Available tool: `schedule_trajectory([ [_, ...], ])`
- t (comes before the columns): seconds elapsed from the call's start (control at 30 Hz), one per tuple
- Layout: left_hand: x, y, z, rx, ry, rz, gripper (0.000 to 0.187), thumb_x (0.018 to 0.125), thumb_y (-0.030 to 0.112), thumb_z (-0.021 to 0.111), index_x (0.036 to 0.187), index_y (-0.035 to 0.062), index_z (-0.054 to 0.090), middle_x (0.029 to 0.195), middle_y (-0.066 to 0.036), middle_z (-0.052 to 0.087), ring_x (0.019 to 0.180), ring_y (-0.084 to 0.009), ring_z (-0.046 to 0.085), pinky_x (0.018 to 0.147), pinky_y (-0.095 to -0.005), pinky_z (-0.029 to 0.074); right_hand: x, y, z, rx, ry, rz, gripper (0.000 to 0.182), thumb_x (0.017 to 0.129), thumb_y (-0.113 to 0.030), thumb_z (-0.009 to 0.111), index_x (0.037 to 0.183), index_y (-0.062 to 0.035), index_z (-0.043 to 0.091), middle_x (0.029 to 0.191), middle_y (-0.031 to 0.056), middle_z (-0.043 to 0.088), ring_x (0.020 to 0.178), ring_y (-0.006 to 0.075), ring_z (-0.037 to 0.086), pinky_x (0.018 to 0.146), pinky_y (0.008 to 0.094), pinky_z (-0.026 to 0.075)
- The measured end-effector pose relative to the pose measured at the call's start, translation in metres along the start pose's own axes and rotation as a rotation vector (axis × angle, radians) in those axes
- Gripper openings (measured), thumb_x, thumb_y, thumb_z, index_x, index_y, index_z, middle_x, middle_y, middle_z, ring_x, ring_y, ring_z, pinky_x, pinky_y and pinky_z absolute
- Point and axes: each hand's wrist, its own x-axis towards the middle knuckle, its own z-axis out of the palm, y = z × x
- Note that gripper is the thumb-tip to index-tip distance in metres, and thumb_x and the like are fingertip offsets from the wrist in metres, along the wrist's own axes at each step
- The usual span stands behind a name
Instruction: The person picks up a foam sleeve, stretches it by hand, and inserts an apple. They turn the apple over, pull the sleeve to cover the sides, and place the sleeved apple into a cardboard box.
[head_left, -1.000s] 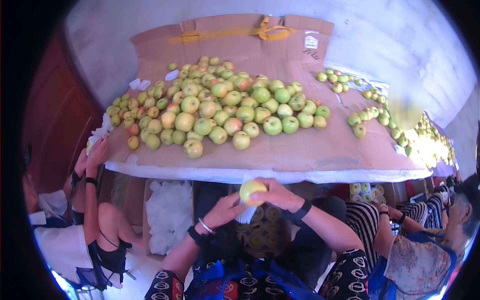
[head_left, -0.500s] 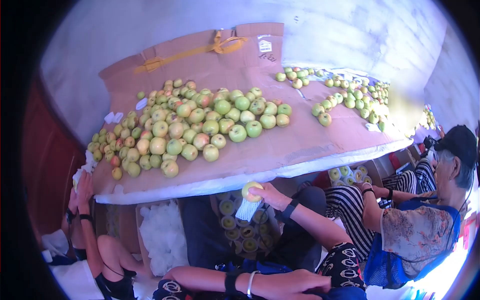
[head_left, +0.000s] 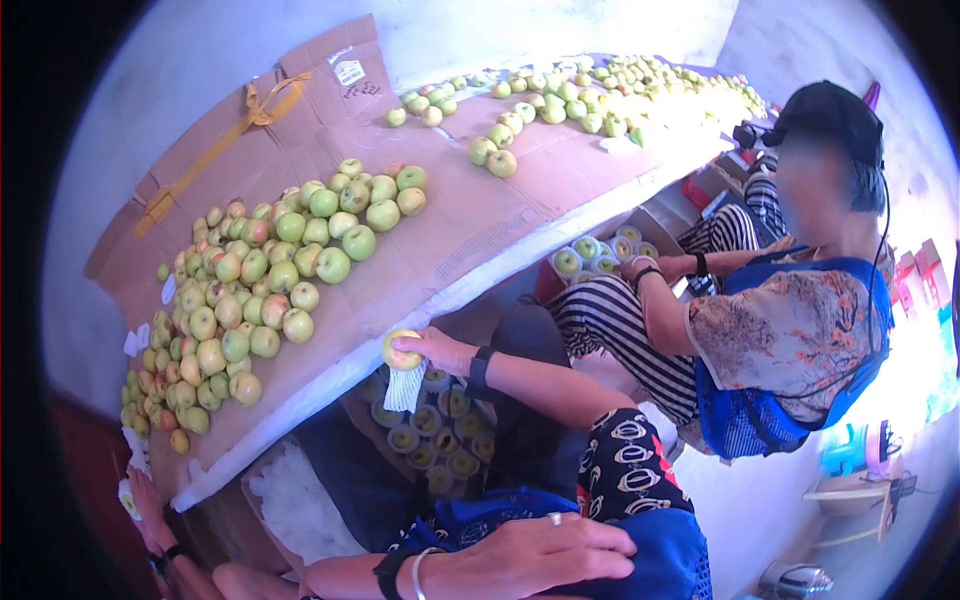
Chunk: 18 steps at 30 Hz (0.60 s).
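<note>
Right hand (head_left: 438, 350) is out in front, fingers closed round one apple (head_left: 402, 350) with a white foam sleeve (head_left: 405, 386) hanging below it. A second ago both hands worked this apple; half a second ago the left had already dropped away. Now the left hand (head_left: 540, 555) lies flat and slack on our blue lap (head_left: 660, 560), holding nothing. We read that as the sleeving needing only one hand at this point.

The apple is in the air just below the table edge (head_left: 440, 300), above a box (head_left: 430, 440) of sleeved apples on the floor. Our view has also swung right since then, so the neighbour (head_left: 790, 330) now fills that side.

Counts:
- apples in hand: one
- our hands: two, one busy, one idle
- loose apples in the near heap (head_left: 260, 290) on the cardboard: too many to count singly, several dozen by our estimate
- farther apples (head_left: 560, 95) along the table: a few dozen more, blurred at the far end
- sleeved apples in our box: about a dozen showing
- second box (head_left: 600, 252) by the neighbour: about half a dozen showing
- other people: two, one at right, one arm (head_left: 160, 540) low left
</note>
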Motion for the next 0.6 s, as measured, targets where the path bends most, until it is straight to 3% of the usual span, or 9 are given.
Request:
schedule_trajectory([
  [0.1, -0.005, 0.002, 0.000, 0.117, -0.037, 0.044, 0.037, 0.071, 0.015, 0.070, 0.105, 0.0054, 0.058, 0.107, -0.012, 0.058, 0.093, -0.0258, 0.059, 0.079, -0.0332, 0.047, -0.001, 0.003, -0.006, -0.070, -0.023, 0.025, 0.041, 0.085, -0.038, 0.059, 0.103, -0.0012, 0.060, 0.093, 0.0050, 0.063, 0.082, 0.0099, 0.060, 0.069, 0.0234, 0.048],
  [0.13, -0.012, 0.001, 0.000, 0.109, -0.031, 0.025, 0.037, 0.071, 0.015, 0.070, 0.105, 0.0054, 0.058, 0.107, -0.012, 0.058, 0.093, -0.0258, 0.059, 0.079, -0.0332, 0.047, -0.003, 0.003, -0.003, -0.014, -0.022, 0.009, 0.047, 0.079, -0.044, 0.064, 0.103, -0.0036, 0.061, 0.088, 0.0035, 0.063, 0.075, 0.0106, 0.060, 0.065, 0.0251, 0.048],
  [0.23, -0.036, -0.003, 0.003, 0.579, -0.069, -0.103, 0.031, 0.073, 0.005, 0.064, 0.104, 0.0035, 0.059, 0.105, -0.013, 0.059, 0.090, -0.0282, 0.060, 0.074, -0.0335, 0.051, 0.000, 0.006, -0.006, 0.031, -0.024, -0.005, 0.046, 0.079, -0.043, 0.064, 0.101, -0.0032, 0.062, 0.086, 0.0038, 0.063, 0.073, 0.0112, 0.060, 0.063, 0.0246, 0.048],
  [0.27, -0.042, -0.009, 0.005, 0.550, -0.034, -0.174, 0.030, 0.084, 0.015, 0.058, 0.112, 0.0057, 0.054, 0.107, -0.010, 0.059, 0.100, -0.0210, 0.056, 0.084, -0.0330, 0.044, 0.002, 0.008, -0.006, 0.034, -0.027, -0.014, 0.046, 0.079, -0.043, 0.064, 0.101, -0.0029, 0.062, 0.086, 0.0038, 0.063, 0.074, 0.0112, 0.060, 0.063, 0.0246, 0.048],
  [0.33, -0.029, -0.010, 0.003, 0.503, 0.212, 0.024, 0.028, 0.073, 0.001, 0.061, 0.101, 0.0041, 0.061, 0.104, -0.014, 0.059, 0.089, -0.0286, 0.060, 0.073, -0.0331, 0.052, 0.001, 0.005, -0.005, 0.041, -0.029, -0.023, 0.046, 0.079, -0.043, 0.064, 0.101, -0.0026, 0.062, 0.086, 0.0039, 0.063, 0.074, 0.0113, 0.060, 0.063, 0.0245, 0.048],
  [0.43, -0.016, -0.005, 0.014, 0.543, 0.272, 0.143, 0.029, 0.072, 0.000, 0.060, 0.101, 0.0055, 0.062, 0.105, -0.014, 0.059, 0.089, -0.0284, 0.061, 0.071, -0.0310, 0.052, -0.004, 0.003, -0.005, -0.057, -0.022, -0.003, 0.047, 0.078, -0.043, 0.065, 0.101, -0.0021, 0.062, 0.088, 0.0041, 0.063, 0.076, 0.0112, 0.060, 0.065, 0.0251, 0.048],
  [0.47, -0.011, -0.029, 0.022, 0.609, 0.360, 0.413, 0.029, 0.073, 0.001, 0.060, 0.101, 0.0075, 0.062, 0.103, -0.012, 0.060, 0.086, -0.0266, 0.061, 0.071, -0.0302, 0.052, -0.004, 0.004, -0.004, -0.040, -0.027, -0.013, 0.046, 0.079, -0.042, 0.064, 0.101, -0.0020, 0.062, 0.088, 0.0040, 0.063, 0.076, 0.0110, 0.060, 0.064, 0.0248, 0.048],
  [0.6, 0.011, 0.006, 0.025, 0.555, 0.310, 0.345, 0.023, 0.076, 0.010, 0.060, 0.099, 0.0106, 0.063, 0.095, -0.007, 0.060, 0.078, -0.0179, 0.060, 0.063, -0.0243, 0.050, -0.002, 0.008, -0.001, 0.001, -0.044, -0.029, 0.041, 0.082, -0.036, 0.063, 0.103, -0.0012, 0.061, 0.090, 0.0043, 0.064, 0.078, 0.0110, 0.060, 0.066, 0.0247, 0.048],
])
